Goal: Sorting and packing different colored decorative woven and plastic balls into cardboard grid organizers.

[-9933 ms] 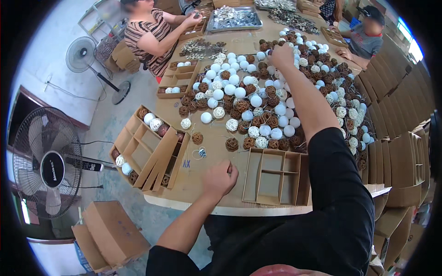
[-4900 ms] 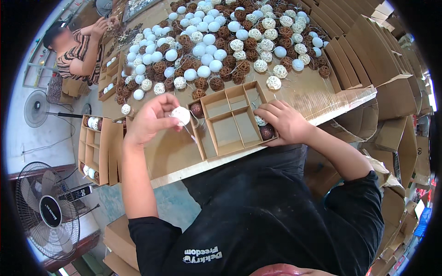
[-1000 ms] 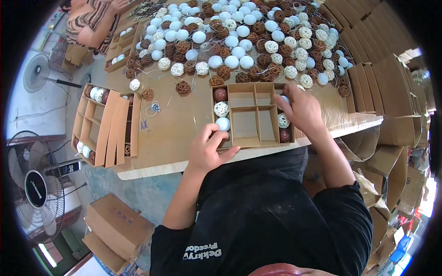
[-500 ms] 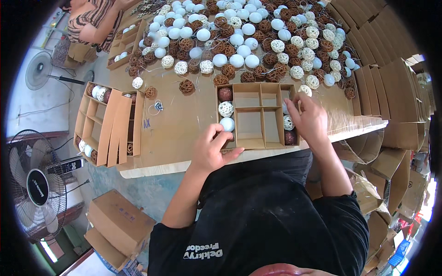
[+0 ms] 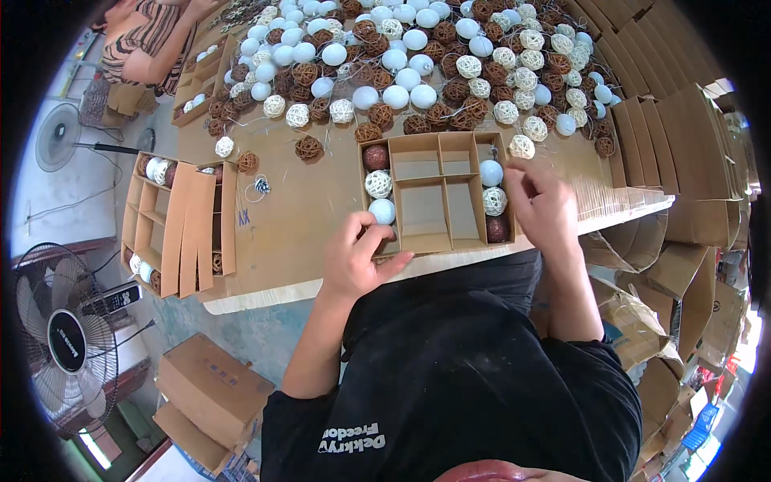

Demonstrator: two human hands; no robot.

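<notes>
A shallow divided cardboard box (image 5: 424,248) lies at the table's near edge. Its left column holds a dark red glitter ball (image 5: 375,157), a white woven ball (image 5: 378,184) and a smooth white ball (image 5: 382,211). In the right column are another smooth white ball (image 5: 491,172), a white woven ball (image 5: 495,201) and a dark red ball (image 5: 498,229). My left hand (image 5: 357,261) closes around the box's near left corner, thumb outside; the slot under its fingers is hidden. Beside the right wall, my right hand (image 5: 548,210) has loosely bent fingers apart, with nothing visible in them.
White, brown and cream balls with wires (image 5: 409,78) crowd the table's far half. A partly filled box with cardboard strips (image 5: 189,233) stands left, near a small silvery pinecone-like piece (image 5: 262,186). Stacked cardboard (image 5: 691,145) lines the right. Another person (image 5: 148,48) is far left.
My right hand has drawn back rightward from the smooth white ball, which now shows fully in the right column. My left hand stays at the box corner. The whole view has shifted slightly.
</notes>
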